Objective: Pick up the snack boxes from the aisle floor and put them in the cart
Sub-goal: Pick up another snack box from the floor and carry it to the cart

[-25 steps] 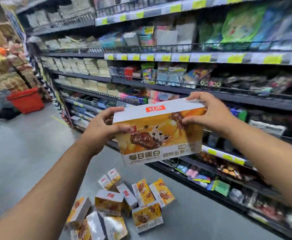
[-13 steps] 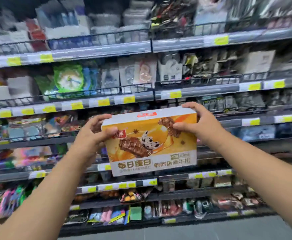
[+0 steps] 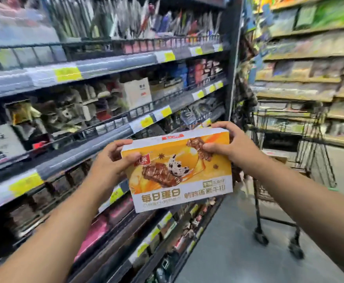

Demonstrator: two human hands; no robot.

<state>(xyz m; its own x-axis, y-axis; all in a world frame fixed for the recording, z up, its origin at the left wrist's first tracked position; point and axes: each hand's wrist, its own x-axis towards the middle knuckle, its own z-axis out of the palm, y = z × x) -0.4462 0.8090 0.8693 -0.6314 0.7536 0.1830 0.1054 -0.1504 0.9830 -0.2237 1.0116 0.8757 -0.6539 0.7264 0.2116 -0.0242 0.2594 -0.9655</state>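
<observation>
An orange and white snack box [image 3: 177,176] is held up in front of me at chest height. My left hand [image 3: 110,162] grips its left end, thumb on the front face. My right hand [image 3: 226,146] grips its upper right corner, fingers over the top edge. The black wire shopping cart [image 3: 289,139] stands to the right, just beyond my right hand, partly hidden by my right forearm. The boxes on the floor are out of view.
Dark store shelving [image 3: 106,64] packed with goods and yellow price tags fills the left and centre. A second shelf unit [image 3: 310,78] runs along the right behind the cart. Grey aisle floor [image 3: 238,242] lies open at the lower right.
My view has swung right along the shelves, away from the pile of boxes on the floor. The cart has come into view. Both hands keep the same hold on the box.
</observation>
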